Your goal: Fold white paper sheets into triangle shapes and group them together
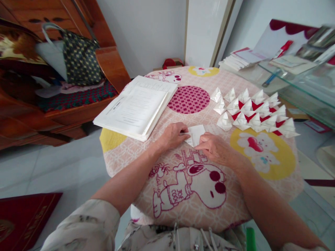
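A small folded white paper lies on the pink cartoon-print tablecloth in the middle of the table. My left hand presses on its left edge with the fingers curled together. My right hand pinches its lower right corner with the fingertips. To the right lie several finished folded white and red paper triangles in rows.
A thick stack of white sheets sits at the table's left. A wooden bench with a patterned bag stands to the left. A glass shelf with papers and booklets is at the right. A red box lies on the floor.
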